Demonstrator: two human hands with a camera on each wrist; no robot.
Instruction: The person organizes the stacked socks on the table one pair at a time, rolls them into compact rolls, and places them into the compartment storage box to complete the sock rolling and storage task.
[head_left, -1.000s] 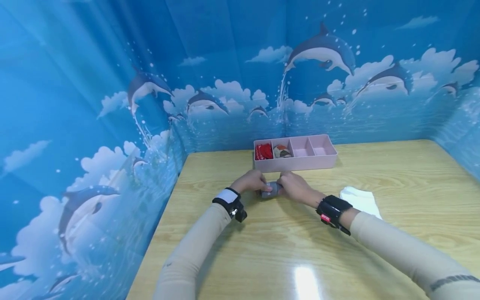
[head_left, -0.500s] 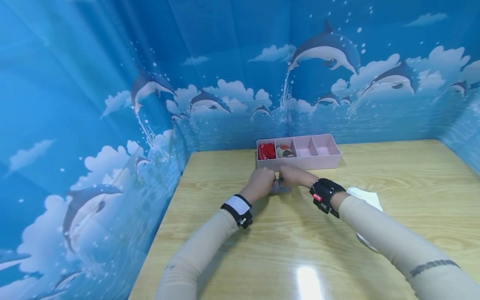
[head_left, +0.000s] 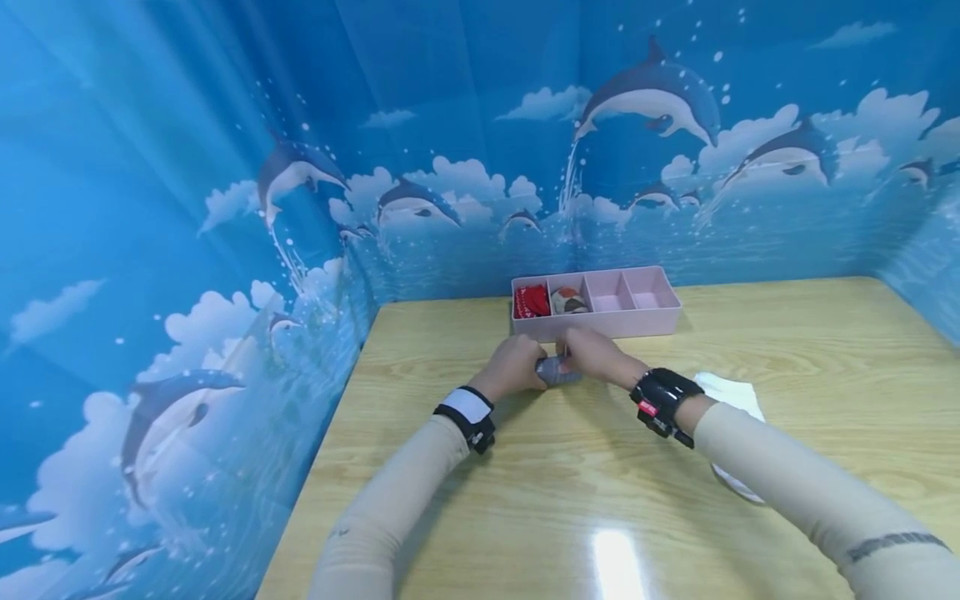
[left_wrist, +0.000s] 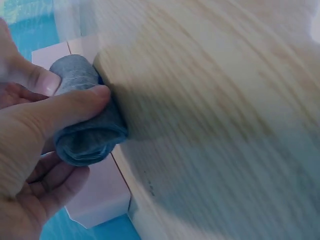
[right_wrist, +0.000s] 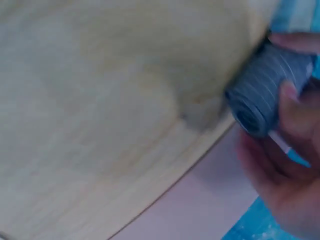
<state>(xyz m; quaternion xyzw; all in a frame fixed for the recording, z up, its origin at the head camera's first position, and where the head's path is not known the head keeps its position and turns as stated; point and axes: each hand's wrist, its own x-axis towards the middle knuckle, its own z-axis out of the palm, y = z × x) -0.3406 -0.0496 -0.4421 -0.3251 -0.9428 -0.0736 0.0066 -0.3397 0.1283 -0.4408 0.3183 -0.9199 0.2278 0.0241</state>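
A grey sock [head_left: 557, 372], rolled into a tight bundle with thin pale stripes, is between my two hands just in front of the pink box. My left hand [head_left: 517, 364] grips one end of it, thumb laid along the roll and fingers beneath, as the left wrist view shows. From the other side my right hand [head_left: 592, 354] holds the roll between thumb and fingers. Spiral layers show at the end of the sock roll [right_wrist: 248, 120] in the right wrist view. To the right, a white sock [head_left: 723, 396] lies flat, partly hidden under my right forearm.
The pink divided box [head_left: 637, 323] stands at the table's back edge. Its leftmost compartment holds a red patterned bundle [head_left: 532, 302]; beside that sits a multicoloured bundle [head_left: 569, 301]. The two right compartments are bare. A blue dolphin-print curtain [head_left: 465, 233] encloses the wooden table [head_left: 555, 500].
Both hands have shifted their grip around the grey roll, which half a second ago was mostly covered and now shows more. The head view has shifted slightly.
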